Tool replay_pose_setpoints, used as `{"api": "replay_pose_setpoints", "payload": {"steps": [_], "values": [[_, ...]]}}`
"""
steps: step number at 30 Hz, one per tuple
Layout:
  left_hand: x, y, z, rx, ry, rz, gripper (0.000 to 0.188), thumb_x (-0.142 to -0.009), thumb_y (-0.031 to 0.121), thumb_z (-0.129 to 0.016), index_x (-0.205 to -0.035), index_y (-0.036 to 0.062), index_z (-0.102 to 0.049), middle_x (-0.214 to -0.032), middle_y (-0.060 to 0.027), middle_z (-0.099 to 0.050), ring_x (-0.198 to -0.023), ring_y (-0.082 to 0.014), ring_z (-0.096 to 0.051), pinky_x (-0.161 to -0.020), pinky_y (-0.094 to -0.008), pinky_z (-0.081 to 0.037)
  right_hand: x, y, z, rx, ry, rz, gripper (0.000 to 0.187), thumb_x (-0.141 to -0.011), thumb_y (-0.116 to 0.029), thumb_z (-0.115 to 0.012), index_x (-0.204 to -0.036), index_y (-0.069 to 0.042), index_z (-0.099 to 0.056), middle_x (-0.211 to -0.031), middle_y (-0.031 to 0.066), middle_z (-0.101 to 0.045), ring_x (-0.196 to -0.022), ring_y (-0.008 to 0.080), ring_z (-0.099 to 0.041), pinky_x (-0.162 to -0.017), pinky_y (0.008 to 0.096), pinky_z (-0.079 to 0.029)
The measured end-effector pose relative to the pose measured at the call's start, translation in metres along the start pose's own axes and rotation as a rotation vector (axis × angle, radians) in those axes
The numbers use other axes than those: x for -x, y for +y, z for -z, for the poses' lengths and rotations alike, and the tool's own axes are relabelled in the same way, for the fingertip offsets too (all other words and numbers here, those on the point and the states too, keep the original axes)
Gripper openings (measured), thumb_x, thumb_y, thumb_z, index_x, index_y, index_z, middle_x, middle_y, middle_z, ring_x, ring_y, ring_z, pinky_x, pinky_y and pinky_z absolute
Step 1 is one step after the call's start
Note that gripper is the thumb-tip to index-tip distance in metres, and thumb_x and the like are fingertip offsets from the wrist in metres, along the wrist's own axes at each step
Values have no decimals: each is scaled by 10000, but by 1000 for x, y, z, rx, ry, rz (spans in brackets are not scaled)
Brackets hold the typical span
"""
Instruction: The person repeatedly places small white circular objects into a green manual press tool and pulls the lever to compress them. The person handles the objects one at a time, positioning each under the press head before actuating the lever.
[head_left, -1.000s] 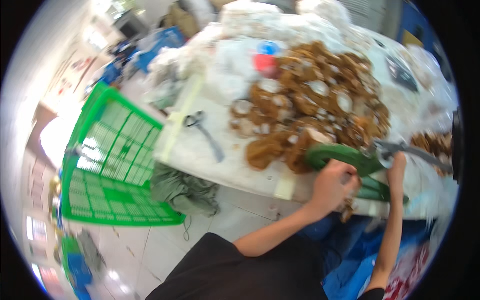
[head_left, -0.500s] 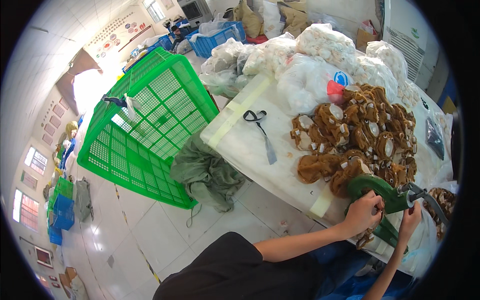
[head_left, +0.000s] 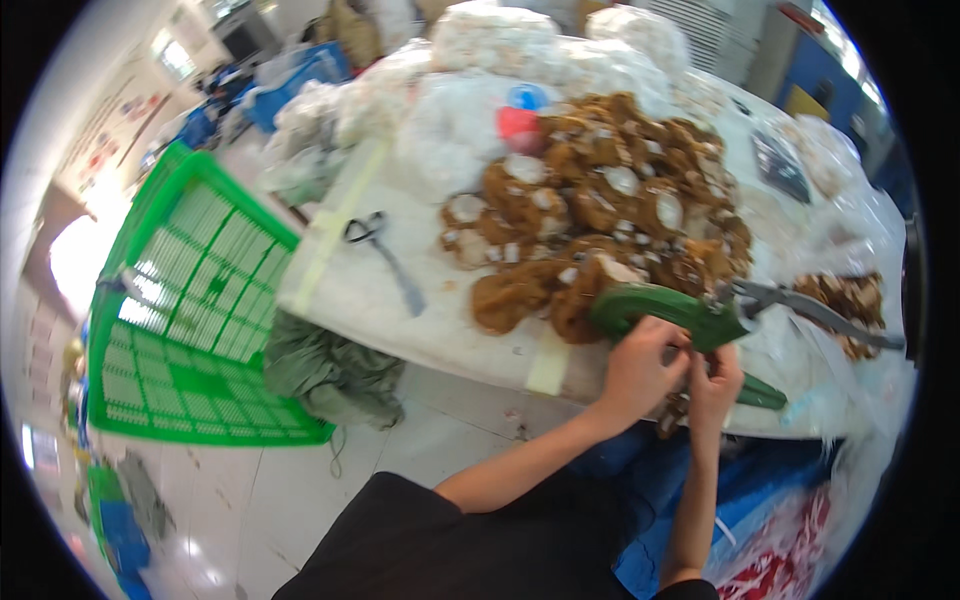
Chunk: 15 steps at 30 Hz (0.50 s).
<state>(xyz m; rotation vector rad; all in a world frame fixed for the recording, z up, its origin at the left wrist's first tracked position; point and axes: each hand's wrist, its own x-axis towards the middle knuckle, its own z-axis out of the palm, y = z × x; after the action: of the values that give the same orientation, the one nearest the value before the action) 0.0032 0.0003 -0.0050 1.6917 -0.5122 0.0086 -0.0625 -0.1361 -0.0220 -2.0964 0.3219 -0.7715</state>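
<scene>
A green hand press with a dark grey lever handle stands at the front right of the table. Beneath its head, my left hand is closed, its fingers bent around a brown plush piece that shows only partly below the hand. My right hand is beside it, with thumb and fingers pinched together close to the left fingertips. What the right fingers hold, if anything, is too small and blurred to make out. Just behind the press lies a heap of brown plush pieces with white tabs and round pale discs.
Stuffed clear bags line the table's far side. A strap lies on the white tabletop. At left stand a large green crate and grey-green cloth. More brown pieces lie at right, near a dark packet.
My right hand has left the spot near the lever and come in beside my left hand. The whole view has swung rightward, so the table appears farther left.
</scene>
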Motion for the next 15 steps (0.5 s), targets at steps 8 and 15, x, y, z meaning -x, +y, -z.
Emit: {"api": "replay_pose_setpoints", "payload": {"steps": [8, 15], "values": [[2, 0, -2, -54, -24, 5, 192, -813, 81, -804, -983, 27, -734, -993, -126, -699, -861, -286, -711, -754, -360, -561, 4, -28, 0, -266, 50, -240, 69, -898, 39, -687, -963, 31, -668, -851, 31, -597, -764, 106, -556, -690, 256, -457], [0, -2, -3, -51, 7, 3, 180, -810, 85, -814, -955, 11, -734, -943, -139, -710, -852, -275, -711, -759, -350, -555, 8, -34, -2, -500, 49, -287, 31, -934, 12, -685, -952, 34, -698, -941, 17, -626, -829, 85, -561, -721, 238, -448]]}}
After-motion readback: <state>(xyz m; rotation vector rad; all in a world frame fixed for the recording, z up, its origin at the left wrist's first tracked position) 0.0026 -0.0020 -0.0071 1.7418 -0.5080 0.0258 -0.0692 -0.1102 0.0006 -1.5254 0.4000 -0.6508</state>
